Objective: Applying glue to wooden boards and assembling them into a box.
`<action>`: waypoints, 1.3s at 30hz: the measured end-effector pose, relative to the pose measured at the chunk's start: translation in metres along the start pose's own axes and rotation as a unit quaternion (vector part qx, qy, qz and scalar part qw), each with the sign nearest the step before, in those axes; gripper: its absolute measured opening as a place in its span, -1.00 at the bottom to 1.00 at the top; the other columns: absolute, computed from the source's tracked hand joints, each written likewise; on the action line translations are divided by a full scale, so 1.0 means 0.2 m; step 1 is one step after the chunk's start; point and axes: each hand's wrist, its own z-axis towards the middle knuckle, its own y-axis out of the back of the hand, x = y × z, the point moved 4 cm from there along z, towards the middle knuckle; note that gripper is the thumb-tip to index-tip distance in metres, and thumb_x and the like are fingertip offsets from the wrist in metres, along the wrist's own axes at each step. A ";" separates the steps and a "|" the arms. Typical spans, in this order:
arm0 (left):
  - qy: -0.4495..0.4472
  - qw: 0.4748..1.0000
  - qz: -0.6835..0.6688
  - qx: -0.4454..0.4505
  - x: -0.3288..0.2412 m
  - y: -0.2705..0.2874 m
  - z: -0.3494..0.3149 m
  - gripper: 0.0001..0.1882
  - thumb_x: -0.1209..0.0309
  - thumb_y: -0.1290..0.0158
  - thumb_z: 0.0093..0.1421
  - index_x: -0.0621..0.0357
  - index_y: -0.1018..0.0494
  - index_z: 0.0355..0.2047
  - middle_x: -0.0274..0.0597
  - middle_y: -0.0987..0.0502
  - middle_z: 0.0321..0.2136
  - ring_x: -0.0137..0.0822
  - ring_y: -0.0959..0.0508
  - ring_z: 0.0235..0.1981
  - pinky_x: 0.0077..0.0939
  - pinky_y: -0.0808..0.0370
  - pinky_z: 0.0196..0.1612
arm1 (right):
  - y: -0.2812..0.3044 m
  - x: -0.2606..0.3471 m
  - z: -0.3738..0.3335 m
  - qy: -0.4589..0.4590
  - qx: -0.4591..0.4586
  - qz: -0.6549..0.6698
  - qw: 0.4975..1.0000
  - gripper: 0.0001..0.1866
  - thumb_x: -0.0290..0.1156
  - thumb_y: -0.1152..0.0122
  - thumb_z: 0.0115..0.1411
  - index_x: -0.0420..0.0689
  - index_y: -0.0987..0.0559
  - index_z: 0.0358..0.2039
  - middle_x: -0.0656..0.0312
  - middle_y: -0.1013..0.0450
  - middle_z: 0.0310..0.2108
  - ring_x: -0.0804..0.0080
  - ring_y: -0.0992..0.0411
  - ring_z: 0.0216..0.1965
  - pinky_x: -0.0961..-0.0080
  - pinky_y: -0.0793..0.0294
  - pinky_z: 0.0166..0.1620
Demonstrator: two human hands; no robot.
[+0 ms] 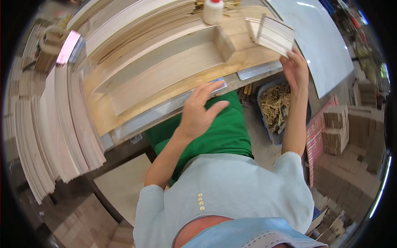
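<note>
A long, shallow wooden tray-like box point(159, 70) lies on the workbench, with a low back wall and an upright end piece point(223, 43) at its right. My left hand point(198, 111) hovers at the bench's front edge, thumb and fingers apart, holding nothing. At the right of the bench, my right hand point(295, 68) pinches the near corner of a small wooden panel point(276, 34). Similar panel edges point(251, 29) show beside it, slightly blurred. How far the right fingers wrap around the panel is partly hidden.
Long thin boards point(140, 25) are stacked behind the box, and more boards point(68, 124) at left. A white bottle with red cap point(213, 12) stands at the back. Below right sits a bin of wood shavings point(275, 105); small wooden blocks point(336, 128) are piled beyond it.
</note>
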 end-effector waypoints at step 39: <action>0.199 0.886 0.299 -0.294 0.34 1.16 -0.42 -0.68 0.39 -0.12 0.14 0.37 -0.46 -0.15 -0.14 -0.44 -0.31 -0.36 -0.48 -0.30 -0.51 -0.39 -0.20 | -0.64 -0.31 0.01 0.066 0.123 -0.403 0.904 -0.57 -0.21 0.07 0.36 -0.12 -0.39 0.16 0.22 -0.34 0.10 0.54 -0.31 0.01 0.53 -0.32 0.06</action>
